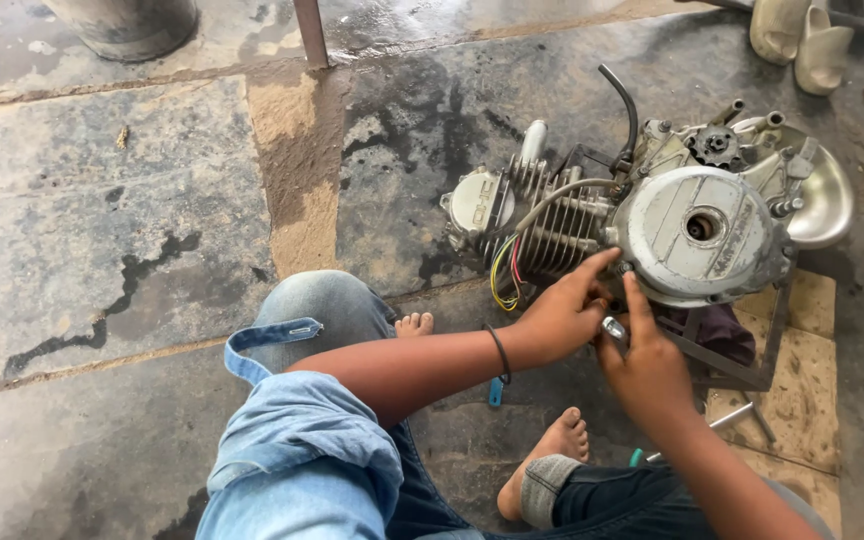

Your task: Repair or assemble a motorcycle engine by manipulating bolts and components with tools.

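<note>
A grey motorcycle engine [652, 215] sits on a small metal stand [742, 372] on the stone floor, its round side cover [702, 235] facing me. My left hand [557, 315], a dark band on its wrist, reaches to the lower left edge of that cover with its fingers touching it. Beside it, my right hand [647, 365] grips a small shiny metal tool [614, 328] against the same spot. Yellow and red wires [504, 275] hang from the finned cylinder [552, 225].
I squat barefoot in blue jeans, feet [552, 455] on the wet, stained stone floor [132, 230]. A pair of pale sandals [802, 40] lies at the top right, a grey bucket base [127, 25] at top left, a thin post [310, 32] nearby. A blue-handled tool [495, 390] lies under my left forearm.
</note>
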